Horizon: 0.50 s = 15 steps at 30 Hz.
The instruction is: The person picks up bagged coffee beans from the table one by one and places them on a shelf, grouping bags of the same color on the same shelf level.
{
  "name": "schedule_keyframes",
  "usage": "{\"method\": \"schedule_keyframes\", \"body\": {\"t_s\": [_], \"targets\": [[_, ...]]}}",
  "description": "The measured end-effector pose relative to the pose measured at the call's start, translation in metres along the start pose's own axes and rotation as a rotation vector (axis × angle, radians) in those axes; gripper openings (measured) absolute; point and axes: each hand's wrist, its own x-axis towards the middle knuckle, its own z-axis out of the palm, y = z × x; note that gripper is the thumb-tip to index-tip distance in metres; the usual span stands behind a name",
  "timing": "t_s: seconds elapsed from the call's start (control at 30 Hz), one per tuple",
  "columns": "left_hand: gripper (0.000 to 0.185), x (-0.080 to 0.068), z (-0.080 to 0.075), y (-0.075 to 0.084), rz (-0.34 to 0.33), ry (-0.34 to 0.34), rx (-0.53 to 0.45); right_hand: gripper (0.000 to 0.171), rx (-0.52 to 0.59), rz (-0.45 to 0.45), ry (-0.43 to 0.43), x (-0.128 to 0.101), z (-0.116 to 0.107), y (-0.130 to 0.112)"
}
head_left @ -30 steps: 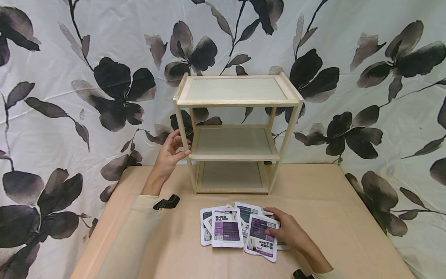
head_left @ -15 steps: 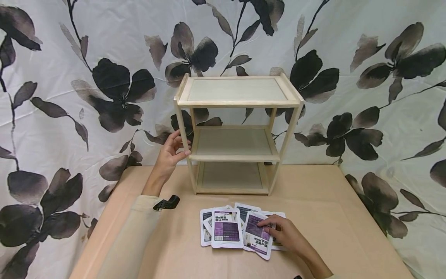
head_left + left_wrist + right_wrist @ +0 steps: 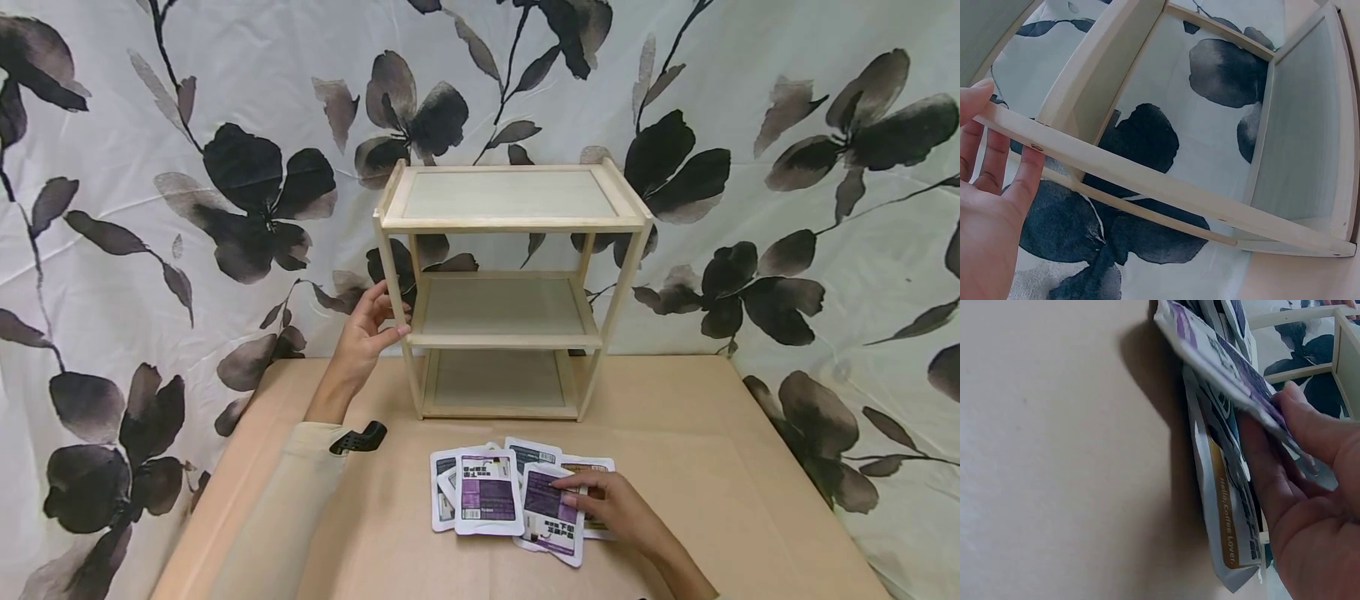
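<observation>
A three-tier wooden shelf stands at the back of the table. My left hand holds its front left post at middle-shelf height, thumb in front and fingers behind; the left wrist view shows the post running between thumb and fingers. Several flat packets lie fanned out in front of the shelf. My right hand pinches a purple-and-white packet at the right of the fan. In the right wrist view that packet is raised off the others, with the thumb on top.
A tan table carries everything, with bare surface to the right and near the front edge. A packet with a gold stripe lies under the lifted one. A floral cloth hangs behind and at both sides.
My right hand has drawn the purple packet a little leftward over the pile and raised its edge. The left hand has stayed on the shelf post.
</observation>
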Motion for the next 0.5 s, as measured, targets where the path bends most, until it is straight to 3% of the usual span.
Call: {"method": "schedule_keyframes", "body": {"t_s": [0.2, 0.4, 0.5], "targets": [[0.073, 0.0, 0.001, 0.0, -0.001, 0.001, -0.002, 0.035, 0.119, -0.017, -0.099, -0.004, 0.003, -0.001], [0.074, -0.001, 0.0, -0.001, 0.001, 0.0, 0.009, 0.023, 0.033, -0.011, -0.056, -0.009, 0.011, -0.002], [0.074, 0.0, 0.0, -0.001, -0.001, -0.001, 0.007, 0.028, 0.071, 0.012, -0.035, -0.01, 0.014, -0.004]]}}
